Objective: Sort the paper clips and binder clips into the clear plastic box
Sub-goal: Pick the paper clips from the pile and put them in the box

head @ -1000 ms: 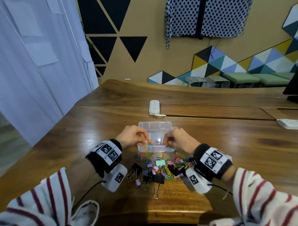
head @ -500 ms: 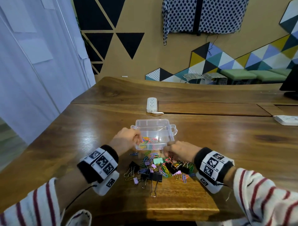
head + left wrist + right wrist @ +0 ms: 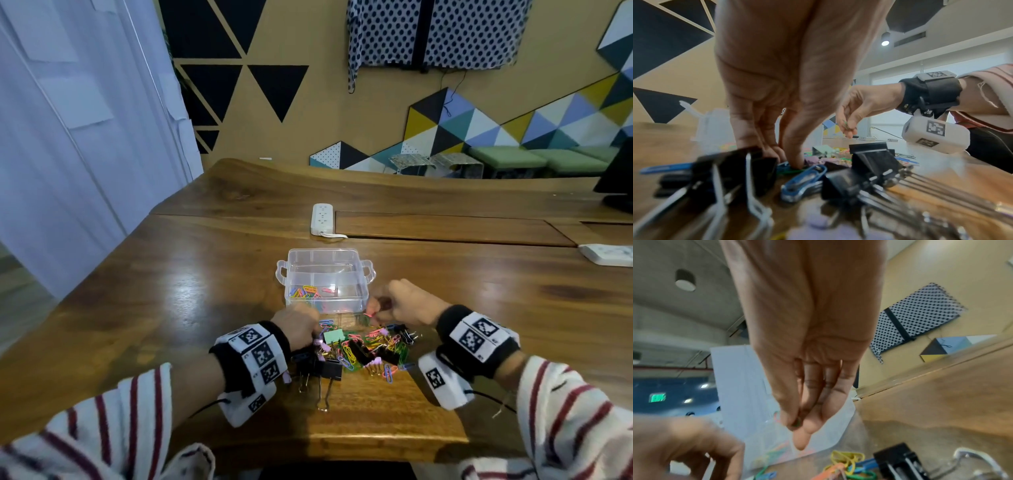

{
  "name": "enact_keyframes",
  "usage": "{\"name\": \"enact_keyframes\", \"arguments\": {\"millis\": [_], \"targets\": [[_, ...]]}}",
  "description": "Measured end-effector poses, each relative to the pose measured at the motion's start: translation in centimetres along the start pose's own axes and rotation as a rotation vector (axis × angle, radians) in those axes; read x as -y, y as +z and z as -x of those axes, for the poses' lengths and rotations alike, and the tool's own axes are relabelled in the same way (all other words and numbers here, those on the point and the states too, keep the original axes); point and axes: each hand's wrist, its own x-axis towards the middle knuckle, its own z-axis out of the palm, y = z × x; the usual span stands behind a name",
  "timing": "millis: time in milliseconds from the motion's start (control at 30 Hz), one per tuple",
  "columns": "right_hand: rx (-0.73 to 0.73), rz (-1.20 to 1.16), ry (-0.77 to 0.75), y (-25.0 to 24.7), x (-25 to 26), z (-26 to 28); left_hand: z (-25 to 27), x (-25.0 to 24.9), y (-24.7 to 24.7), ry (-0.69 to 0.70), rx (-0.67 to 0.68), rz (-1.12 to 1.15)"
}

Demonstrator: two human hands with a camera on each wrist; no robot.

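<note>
The clear plastic box (image 3: pixel 356 265) stands open on the wooden table (image 3: pixel 171 308), with several coloured paper clips (image 3: pixel 306 293) in its front left compartment. Just in front lies a mixed pile of paper clips (image 3: pixel 376 337) and black binder clips (image 3: pixel 330 370). My left hand (image 3: pixel 310 330) reaches down into the pile's left side; its thumb and fingertips (image 3: pixel 795 162) pinch a paper clip lying beside a blue paper clip (image 3: pixel 805 178). My right hand (image 3: pixel 375 308) hovers by the box's front right corner and pinches a small green paper clip (image 3: pixel 797 422) between thumb and fingers.
A white power strip (image 3: pixel 322 219) lies behind the box, and a second one (image 3: pixel 606 254) sits at the far right. A dark monitor base (image 3: pixel 616 198) stands at the right rear. The table's front edge runs just below the pile.
Both hands left the box. The left dropped to the pile's left side; the right dipped into the pile and now rises with a clip near the box's front right corner.
</note>
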Motion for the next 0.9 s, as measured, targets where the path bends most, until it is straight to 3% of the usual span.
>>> {"name": "enact_keyframes", "arguments": {"millis": [267, 467, 600, 700, 833, 900], "targets": [[-0.085, -0.214, 0.041, -1.1, 0.5, -0.9, 0.2, -0.2, 0.0, 0.026, 0.068, -0.027], [-0.228, -0.152, 0.06, -0.9, 3.7, -4.4, 0.1, 0.6, -1.1, 0.078, 0.092, 0.076], [-0.249, 0.073, -0.016, -0.4, 5.1, -4.1, 0.3, 2.4, -2.1, 0.08, 0.033, 0.233], [-0.168, 0.181, -0.084, 0.2, 4.4, -2.2, 0.6, 3.3, -3.9, 0.078, -0.059, 0.339], [0.036, 0.196, -0.066, 1.1, 2.0, -0.4, -0.7, 4.3, -5.9, 0.047, -0.303, 0.404], [0.091, 0.208, -0.054, 1.5, 1.5, -0.1, -2.0, 4.3, -5.9, 0.015, -0.333, 0.398]]}}
